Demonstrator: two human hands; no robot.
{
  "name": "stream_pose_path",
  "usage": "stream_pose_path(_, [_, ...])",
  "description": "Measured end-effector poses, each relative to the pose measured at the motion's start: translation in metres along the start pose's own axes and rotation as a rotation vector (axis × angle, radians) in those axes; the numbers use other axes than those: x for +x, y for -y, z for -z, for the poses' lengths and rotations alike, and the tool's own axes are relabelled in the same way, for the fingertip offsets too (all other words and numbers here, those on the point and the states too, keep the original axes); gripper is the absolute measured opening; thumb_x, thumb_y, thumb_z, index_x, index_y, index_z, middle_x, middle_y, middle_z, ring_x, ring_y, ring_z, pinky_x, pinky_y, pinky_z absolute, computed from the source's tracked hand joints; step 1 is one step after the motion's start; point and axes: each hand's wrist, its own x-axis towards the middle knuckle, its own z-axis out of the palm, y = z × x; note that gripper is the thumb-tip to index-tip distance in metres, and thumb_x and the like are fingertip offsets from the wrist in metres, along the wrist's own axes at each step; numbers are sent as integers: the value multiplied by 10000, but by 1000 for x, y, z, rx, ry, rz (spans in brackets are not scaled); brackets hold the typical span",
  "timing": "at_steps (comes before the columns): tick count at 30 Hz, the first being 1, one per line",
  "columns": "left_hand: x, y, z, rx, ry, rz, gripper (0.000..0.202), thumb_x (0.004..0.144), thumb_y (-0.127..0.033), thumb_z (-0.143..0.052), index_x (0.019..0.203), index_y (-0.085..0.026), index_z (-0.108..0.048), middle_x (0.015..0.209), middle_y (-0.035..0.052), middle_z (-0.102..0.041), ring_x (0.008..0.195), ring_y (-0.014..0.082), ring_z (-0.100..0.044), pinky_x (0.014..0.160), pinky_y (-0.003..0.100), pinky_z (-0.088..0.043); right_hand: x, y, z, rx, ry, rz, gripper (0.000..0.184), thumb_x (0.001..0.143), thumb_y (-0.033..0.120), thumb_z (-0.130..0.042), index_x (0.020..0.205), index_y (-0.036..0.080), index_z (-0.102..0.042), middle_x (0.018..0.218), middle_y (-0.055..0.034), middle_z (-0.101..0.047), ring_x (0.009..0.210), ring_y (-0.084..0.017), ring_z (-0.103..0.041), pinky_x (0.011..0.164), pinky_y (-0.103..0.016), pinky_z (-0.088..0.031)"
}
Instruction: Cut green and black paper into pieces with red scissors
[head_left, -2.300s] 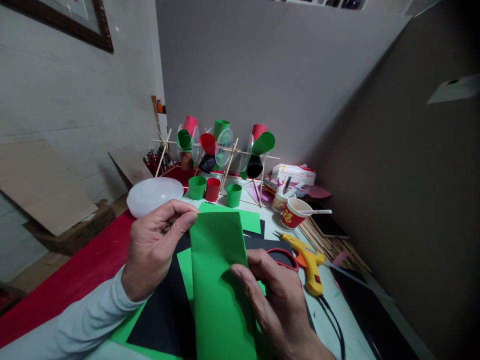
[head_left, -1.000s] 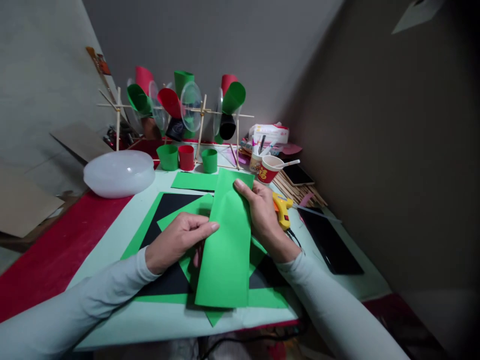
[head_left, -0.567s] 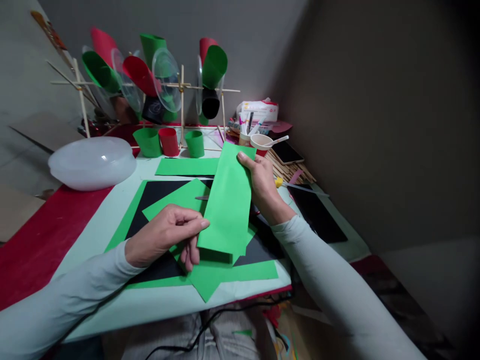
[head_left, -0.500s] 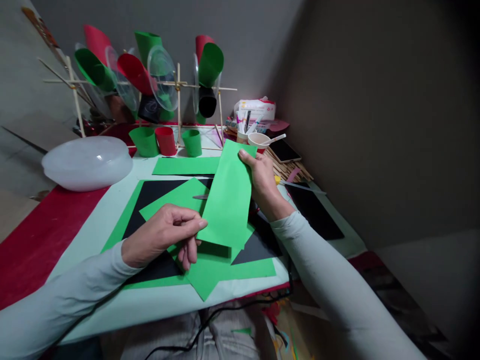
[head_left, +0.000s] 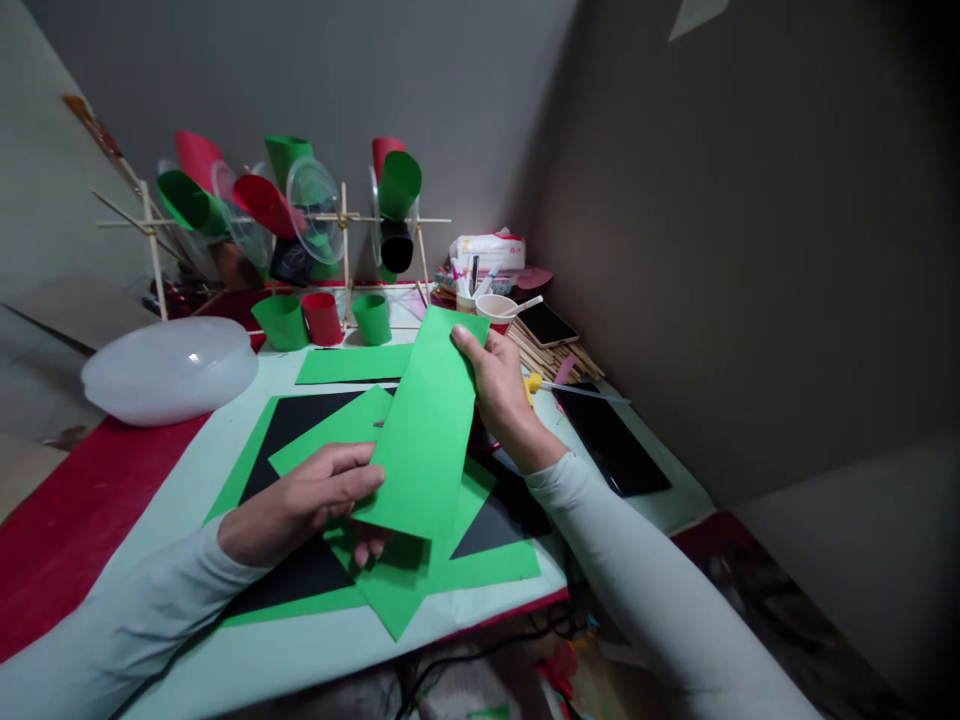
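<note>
A long green paper strip (head_left: 427, 430) is held up, tilted, above the table. My right hand (head_left: 499, 395) grips its upper right edge, thumb on the front face. At the lower left edge my left hand (head_left: 311, 500) pinches the strip between thumb and fingers, some fingertips showing below it. Under the strip lie a smaller green paper piece (head_left: 397, 605), a black sheet (head_left: 255, 470) and a larger green sheet (head_left: 495, 567). A scissor tip (head_left: 379, 425) pokes out left of the strip; the rest is mostly hidden behind it.
Behind stands a stick frame (head_left: 345, 250) bearing clear discs with red, green and black paper tubes. Small paper cups (head_left: 373, 320) sit before it. A white balloon-like object (head_left: 171, 370) rests at left. On the right are a phone (head_left: 549, 323), wooden sticks (head_left: 544, 355) and a black panel (head_left: 611, 440).
The view has tilted up, so the scene sits lower in the frame. My left hand now has more of the strip's lower left edge between its fingers; my right hand keeps its hold.
</note>
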Motion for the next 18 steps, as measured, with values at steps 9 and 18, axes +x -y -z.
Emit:
stream_pose_path(9, [9,-5,-8,-195,-277,-79,240,762,-303,-819,960,-183,-758,843,42,-786,719,185,-707,707,275,-547,-34,15,-26,-36,160,-10,267,838,464,-665,815,199,-661,783,-6,-672,722,-180,-590,635,-276,-476])
stream_pose_path(18, [7,-5,6,-160,-236,20,297,758,-340,-825,983,-157,-760,812,63,-788,683,176,-707,656,266,-550,-16,20,-8,-61,244,-80,301,718,458,-774,752,172,-683,602,46,-573,515,-105,-465,471,-227,-346])
